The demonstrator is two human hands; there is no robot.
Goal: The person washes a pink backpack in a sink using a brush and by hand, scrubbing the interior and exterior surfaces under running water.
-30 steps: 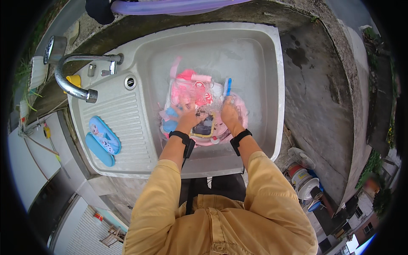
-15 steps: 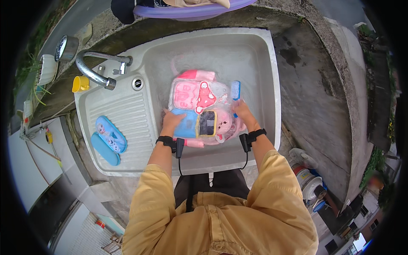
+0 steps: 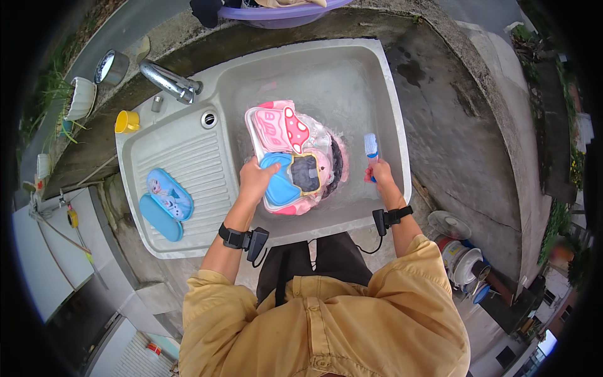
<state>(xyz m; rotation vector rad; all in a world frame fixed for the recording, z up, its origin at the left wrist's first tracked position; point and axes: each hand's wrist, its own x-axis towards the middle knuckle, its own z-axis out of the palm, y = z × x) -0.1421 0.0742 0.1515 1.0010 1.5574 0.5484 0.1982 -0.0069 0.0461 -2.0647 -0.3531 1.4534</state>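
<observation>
A wet pink child's backpack (image 3: 276, 122), with a red spotted mushroom patch and a blue section, sits in shallow water in the grey sink basin (image 3: 355, 81). My left hand (image 3: 254, 180) grips its left edge, thumb over the blue section, and that side is tilted up. To the right of the bag, my right hand (image 3: 380, 171) is closed round the handle of a blue scrub brush (image 3: 371, 146). The white bristles face up, apart from the bag.
A ribbed drainboard (image 3: 201, 163) holds a blue pencil case (image 3: 166, 200). A chrome faucet (image 3: 166, 81), a yellow cup (image 3: 127, 122) and a metal bowl (image 3: 112, 67) are at the left. Beyond the far wall stands a purple basin (image 3: 282, 17) with clothes.
My right hand has drawn the brush away from the bag to the right. My left hand has taken the bag's left edge and raised it, and the bag has tilted and bunched up.
</observation>
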